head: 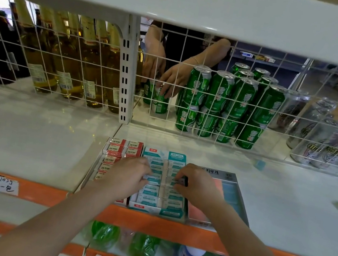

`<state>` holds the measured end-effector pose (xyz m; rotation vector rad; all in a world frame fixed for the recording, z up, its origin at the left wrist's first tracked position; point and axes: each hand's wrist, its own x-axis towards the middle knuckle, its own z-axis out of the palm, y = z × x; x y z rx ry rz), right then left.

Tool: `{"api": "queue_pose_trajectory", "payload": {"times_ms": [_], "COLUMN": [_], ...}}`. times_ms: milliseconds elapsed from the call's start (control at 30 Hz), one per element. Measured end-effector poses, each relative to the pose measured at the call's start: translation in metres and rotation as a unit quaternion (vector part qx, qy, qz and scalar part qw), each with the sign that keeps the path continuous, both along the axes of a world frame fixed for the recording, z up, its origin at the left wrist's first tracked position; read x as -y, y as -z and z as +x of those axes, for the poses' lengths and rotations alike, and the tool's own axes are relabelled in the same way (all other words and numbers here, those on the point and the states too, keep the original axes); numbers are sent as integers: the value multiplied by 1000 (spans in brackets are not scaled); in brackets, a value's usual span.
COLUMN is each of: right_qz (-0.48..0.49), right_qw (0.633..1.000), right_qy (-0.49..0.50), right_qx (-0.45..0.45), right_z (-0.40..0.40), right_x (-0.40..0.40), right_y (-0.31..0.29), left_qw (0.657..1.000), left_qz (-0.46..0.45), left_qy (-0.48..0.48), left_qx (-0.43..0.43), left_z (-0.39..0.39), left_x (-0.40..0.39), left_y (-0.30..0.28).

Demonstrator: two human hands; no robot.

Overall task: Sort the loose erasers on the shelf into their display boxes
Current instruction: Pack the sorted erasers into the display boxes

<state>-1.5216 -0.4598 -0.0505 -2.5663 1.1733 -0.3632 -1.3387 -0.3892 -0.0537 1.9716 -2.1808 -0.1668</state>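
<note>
Now, with my left hand (127, 175) and right hand (196, 185) each pinching an eraser (153, 179), I should press them level in the teal box (155, 210).

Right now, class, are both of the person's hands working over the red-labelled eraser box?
No: the left hand and right hand both pinch erasers in the teal display box, with the red box beside it.
</note>
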Motion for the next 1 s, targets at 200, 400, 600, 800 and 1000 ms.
{"api": "queue_pose_trajectory", "payload": {"times_ms": [200,400,600,800,1000], "right_qz": [10,30,25,30,43], "right_qw": [1000,998,994,986,976], "right_qy": [1,48,100,161,212], "right_qx": [14,36,30,28,12], "right_z": [-4,-35,-105,-181,-253], "right_x": [-2,1,16,23,28], "right_y": [3,-9,-14,-12,-4], "left_qw": [999,998,997,993,989], "left_qz": [4,-6,1,22,37], "left_qy": [-29,-27,2,49,111], "left_qx": [-15,-62,-83,-105,-96], "left_z": [-5,-33,-92,-156,-225], "left_x": [0,5,23,46,73], "left_y": [-1,-9,-21,-20,-16]}}
